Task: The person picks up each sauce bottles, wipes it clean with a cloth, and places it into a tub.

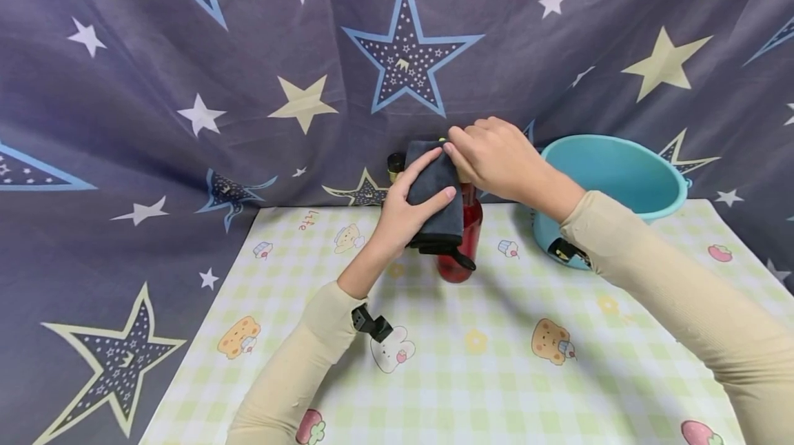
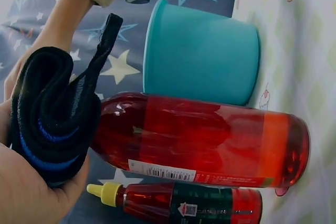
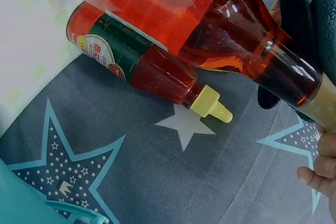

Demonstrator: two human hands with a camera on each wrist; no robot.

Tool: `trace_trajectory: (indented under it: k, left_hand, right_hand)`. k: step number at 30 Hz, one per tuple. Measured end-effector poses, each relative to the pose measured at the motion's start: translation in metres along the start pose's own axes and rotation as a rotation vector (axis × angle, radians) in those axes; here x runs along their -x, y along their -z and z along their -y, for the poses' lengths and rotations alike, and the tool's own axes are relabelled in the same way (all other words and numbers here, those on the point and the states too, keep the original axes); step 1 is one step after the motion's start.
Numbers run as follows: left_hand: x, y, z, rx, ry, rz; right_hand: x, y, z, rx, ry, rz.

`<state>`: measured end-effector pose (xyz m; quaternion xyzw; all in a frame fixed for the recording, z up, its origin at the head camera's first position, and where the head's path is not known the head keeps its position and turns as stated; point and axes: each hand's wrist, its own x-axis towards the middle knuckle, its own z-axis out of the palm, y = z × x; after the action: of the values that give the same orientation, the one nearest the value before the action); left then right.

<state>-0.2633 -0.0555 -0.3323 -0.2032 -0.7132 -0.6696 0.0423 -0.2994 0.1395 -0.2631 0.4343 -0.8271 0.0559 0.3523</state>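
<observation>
My left hand [image 1: 403,214] grips a folded dark grey cloth [image 1: 437,187] with black edging and a hanging loop, thumb across its front. In the left wrist view the folded layers of the cloth [image 2: 58,114] show, close to a bottle's neck. That tall bottle of red liquid [image 1: 473,224] stands upright on the table, partly hidden behind the cloth. My right hand [image 1: 496,159] has its fingers curled round the bottle's top. In the right wrist view the tan top of the bottle [image 3: 321,103] meets the right hand's fingers [image 3: 323,169].
A yellow-tipped sauce bottle [image 3: 163,74] with a green label stands behind the red bottle. A black-capped bottle [image 1: 395,164] shows left of the cloth. At the right is a turquoise bucket [image 1: 620,169]. A checked cloth [image 1: 471,376] covers the table, with a starry curtain [image 1: 248,52] behind.
</observation>
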Motion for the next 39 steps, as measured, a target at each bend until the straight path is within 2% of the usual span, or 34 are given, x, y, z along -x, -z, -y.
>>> trace_trajectory:
  k: [12,19,24,30,34,39]
  left_hand:
    - [0.002,0.006,0.007,-0.125,0.012,0.058]
    - [0.001,0.006,0.012,-0.191,-0.013,0.014]
    - [-0.001,0.005,0.014,-0.208,-0.008,-0.019]
    - [-0.001,0.003,0.013,-0.290,-0.022,-0.026]
    - [-0.001,0.004,0.011,-0.351,-0.024,-0.006]
    - [0.000,0.009,0.011,-0.380,-0.018,0.055]
  right_hand:
    - [0.004,-0.002,-0.003,0.037,0.058,-0.034]
    - [0.000,0.000,-0.009,-0.029,0.100,0.025]
    - [-0.002,0.000,-0.012,-0.068,0.094,0.079]
    - [0.000,-0.002,-0.012,-0.088,0.080,0.069]
    - [0.001,-0.003,-0.011,-0.110,0.069,0.044]
    - [0.001,-0.004,-0.011,-0.132,0.055,0.032]
